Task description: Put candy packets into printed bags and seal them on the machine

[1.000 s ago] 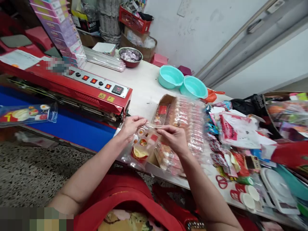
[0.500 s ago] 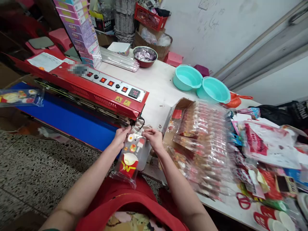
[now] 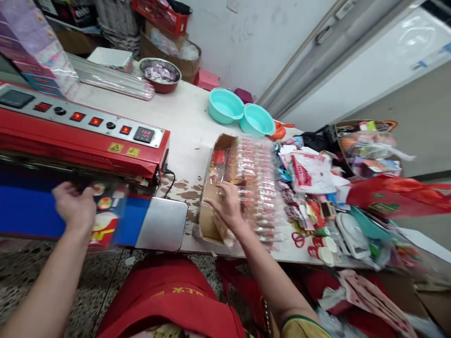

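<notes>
My left hand [image 3: 74, 206] is over the blue belt [image 3: 28, 202] of the red sealing machine [image 3: 77, 136], beside a clear bag [image 3: 105, 218] with a red-and-yellow fries piece and small food shapes. Its fingers are blurred, and whether they touch the bag's edge cannot be made out. The bag's top lies along the machine's front. My right hand [image 3: 227, 202] reaches over a cardboard box [image 3: 211, 216] with its fingers apart and nothing between them. Filled clear bags [image 3: 257, 188] stand in a packed row in and beside this box.
A metal plate [image 3: 164, 224] sits at the belt's right end. Two turquoise basins [image 3: 225, 105] and a steel bowl [image 3: 160, 75] are at the back. Red scissors [image 3: 298, 239], paper cups [image 3: 320, 254] and mixed packaging lie to the right.
The view has turned right. My left hand and the bag have moved left over the blue belt. My right hand has left the bag and moved right to the cardboard box.
</notes>
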`<state>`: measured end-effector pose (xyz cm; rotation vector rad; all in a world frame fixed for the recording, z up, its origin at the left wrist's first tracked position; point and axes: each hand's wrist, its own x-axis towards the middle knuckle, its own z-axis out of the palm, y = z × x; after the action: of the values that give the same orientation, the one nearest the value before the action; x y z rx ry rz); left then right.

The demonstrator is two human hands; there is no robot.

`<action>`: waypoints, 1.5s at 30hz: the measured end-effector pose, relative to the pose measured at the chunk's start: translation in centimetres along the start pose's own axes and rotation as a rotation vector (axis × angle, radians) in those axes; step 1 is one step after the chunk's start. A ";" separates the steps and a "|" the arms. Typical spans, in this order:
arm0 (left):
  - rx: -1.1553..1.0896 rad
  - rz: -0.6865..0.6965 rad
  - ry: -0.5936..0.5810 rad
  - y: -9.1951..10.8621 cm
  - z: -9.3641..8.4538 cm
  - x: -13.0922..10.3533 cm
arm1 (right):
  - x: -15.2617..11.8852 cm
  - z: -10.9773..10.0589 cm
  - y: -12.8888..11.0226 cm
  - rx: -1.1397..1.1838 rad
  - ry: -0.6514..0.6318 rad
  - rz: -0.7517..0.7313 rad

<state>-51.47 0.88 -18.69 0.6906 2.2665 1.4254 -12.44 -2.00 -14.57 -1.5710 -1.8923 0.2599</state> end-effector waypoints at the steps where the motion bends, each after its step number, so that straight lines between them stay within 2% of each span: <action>1: 0.082 0.152 0.069 -0.1 -0.2 -0.3 | -0.8 -3.0 2.1 -0.185 0.002 -0.007; 3: 0.215 0.470 0.136 -0.1 -0.2 -1.9 | -2.0 -7.6 6.0 -0.494 -0.087 0.017; 4: 0.233 0.591 0.109 0.0 0.1 -3.2 | -2.3 -9.1 7.7 -0.603 -0.136 0.039; 7: 0.177 0.727 -0.101 0.3 1.5 -7.9 | -2.2 -10.7 10.9 -0.726 -0.250 0.070; 9: 0.164 0.730 -0.216 0.7 2.5 -10.6 | -1.5 -11.0 10.9 -0.628 -0.258 0.026; 11: 0.140 0.712 -0.296 1.5 3.1 -12.8 | -0.5 -11.9 9.2 -0.410 -0.221 -0.049; 14: 0.014 0.692 -0.456 4.0 3.5 -15.4 | 1.1 -14.0 4.6 -0.044 -0.171 -0.098; 16: -0.118 0.657 -0.629 6.5 3.7 -17.0 | 2.1 -14.9 1.2 0.117 -0.153 -0.070; 18: -0.262 0.545 -0.828 9.2 4.2 -18.2 | 2.9 -14.9 -1.7 0.221 -0.151 -0.043; 20: -0.409 0.331 -1.019 11.6 5.0 -18.7 | 3.6 -13.8 -3.8 0.304 -0.192 -0.027; 22: -0.520 0.105 -1.157 13.0 5.7 -18.5 | 4.3 -12.3 -5.1 0.374 -0.246 -0.005; 24: -0.587 -0.049 -1.171 13.5 6.0 -17.7 | 4.8 -10.7 -5.9 0.427 -0.274 0.022; 27: -0.645 -0.154 -1.050 13.2 5.3 -16.5 | 5.3 -8.8 -6.5 0.479 -0.277 0.069; 31: -0.651 -0.188 -0.876 11.2 4.3 -15.3 | 5.5 -5.8 -7.1 0.572 -0.280 0.220; 34: -0.651 -0.242 -0.745 8.4 4.8 -14.2 | 4.8 -1.9 -7.2 0.650 -0.300 0.349; 36: -0.623 -0.331 -0.687 6.4 5.5 -13.2 | 3.9 1.3 -7.1 0.701 -0.307 0.427; 40: -0.544 -0.510 -0.646 3.3 5.8 -10.6 | 2.6 6.9 -6.8 0.828 -0.269 0.597; 45: -0.508 -0.589 -0.646 1.3 3.7 -7.5 | 3.7 12.5 -6.8 0.988 -0.245 0.801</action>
<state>-43.11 -0.31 -18.68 0.2277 1.3647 1.1757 -25.57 2.86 -19.18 -1.4700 -0.8635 1.5117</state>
